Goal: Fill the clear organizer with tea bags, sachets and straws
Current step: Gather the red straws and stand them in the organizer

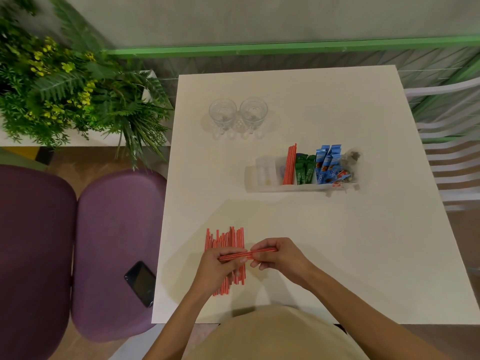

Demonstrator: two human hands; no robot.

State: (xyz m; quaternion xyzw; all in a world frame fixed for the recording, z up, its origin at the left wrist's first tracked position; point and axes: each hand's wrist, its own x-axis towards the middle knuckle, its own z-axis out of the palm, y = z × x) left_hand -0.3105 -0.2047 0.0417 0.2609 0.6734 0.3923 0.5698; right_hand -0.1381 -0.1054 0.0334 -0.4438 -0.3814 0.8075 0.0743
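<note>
Both hands grip one small bundle of red straws (pixel 248 254) held crosswise: left hand (pixel 220 266) curled round its left end, right hand (pixel 278 255) pinching its right end, just above the loose straw pile (pixel 226 239) lying near-left on the white table (pixel 350 255). Clear organizer (pixel 253 183) sits farther off, right of centre, holding from left to right upright straws (pixel 289 165), green sachets (pixel 304 170), blue sachets (pixel 327 162) and blurred dark packets (pixel 350 158). Two glass mugs (pixel 237 115) stand beyond it, side by side.
</note>
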